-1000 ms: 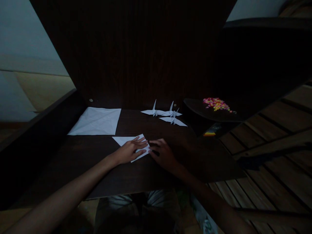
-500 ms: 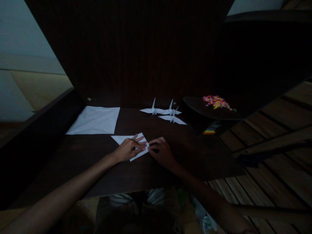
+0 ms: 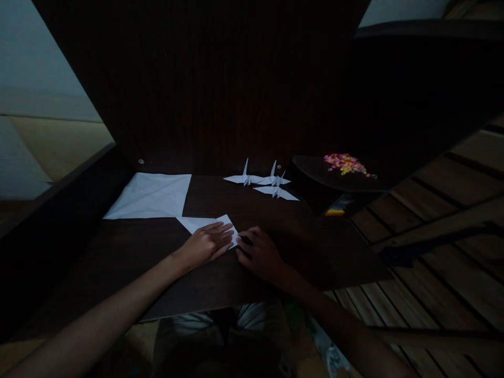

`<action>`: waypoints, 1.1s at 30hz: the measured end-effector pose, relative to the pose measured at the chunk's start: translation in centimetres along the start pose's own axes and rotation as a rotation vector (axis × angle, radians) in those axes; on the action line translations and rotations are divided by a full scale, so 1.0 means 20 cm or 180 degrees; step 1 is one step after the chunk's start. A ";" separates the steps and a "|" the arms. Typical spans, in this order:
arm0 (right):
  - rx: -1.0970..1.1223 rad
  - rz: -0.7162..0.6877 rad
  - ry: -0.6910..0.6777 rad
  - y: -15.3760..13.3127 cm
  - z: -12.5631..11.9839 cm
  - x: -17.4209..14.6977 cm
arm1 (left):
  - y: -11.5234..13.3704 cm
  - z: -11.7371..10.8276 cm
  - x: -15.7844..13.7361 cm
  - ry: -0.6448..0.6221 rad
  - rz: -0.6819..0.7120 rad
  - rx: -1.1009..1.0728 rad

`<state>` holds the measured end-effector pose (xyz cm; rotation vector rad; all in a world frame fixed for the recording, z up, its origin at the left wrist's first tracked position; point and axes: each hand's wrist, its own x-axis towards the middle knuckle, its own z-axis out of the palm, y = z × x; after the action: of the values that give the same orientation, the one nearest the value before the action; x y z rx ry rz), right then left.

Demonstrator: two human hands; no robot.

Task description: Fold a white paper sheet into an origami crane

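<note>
A folded piece of white paper (image 3: 196,224) lies on the dark table, its long point reaching to the left. My left hand (image 3: 207,242) rests flat across its right part, fingers stretched out and close to each other, hiding much of the folds. At the paper's right corner my right hand (image 3: 260,254) has its bent fingertips on the edge, thumb below; the exact grip is dim. Beyond my hands stand three white paper cranes: one on the left (image 3: 244,179), one behind (image 3: 273,180) and one nearer (image 3: 276,192).
A creased white sheet (image 3: 151,195) lies at the back left, by the side panel (image 3: 59,231). Small pink and yellow pieces (image 3: 346,164) are heaped on a curved corner shelf (image 3: 311,170) at the right. The dark table (image 3: 189,294) ends before my knees.
My left hand has slid down over the lower part of the paper, its fingers closer to each other. The right fingers have shifted slightly lower at the corner. The whole view moved a little.
</note>
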<state>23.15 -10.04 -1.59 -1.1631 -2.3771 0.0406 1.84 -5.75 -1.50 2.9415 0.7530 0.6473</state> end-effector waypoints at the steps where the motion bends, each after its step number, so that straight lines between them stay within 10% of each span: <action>1: 0.0140 0.0031 0.0010 0.01 0.00 0.00 | 0.00 -0.01 0.00 -0.0028 -0.0032 0.0048; 9: 0.1246 0.0394 -0.0019 0.08 -0.08 0.02 | -0.02 -0.08 0.00 -0.0508 -0.0148 -0.0721; 33: 0.0884 0.0280 -0.0451 0.23 0.04 0.30 | -0.12 0.00 0.00 -0.0244 -0.0915 -0.0272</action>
<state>23.10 -2.40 -0.94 -1.1606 -2.3441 0.4816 0.84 -3.66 -1.84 2.6888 1.0824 0.5254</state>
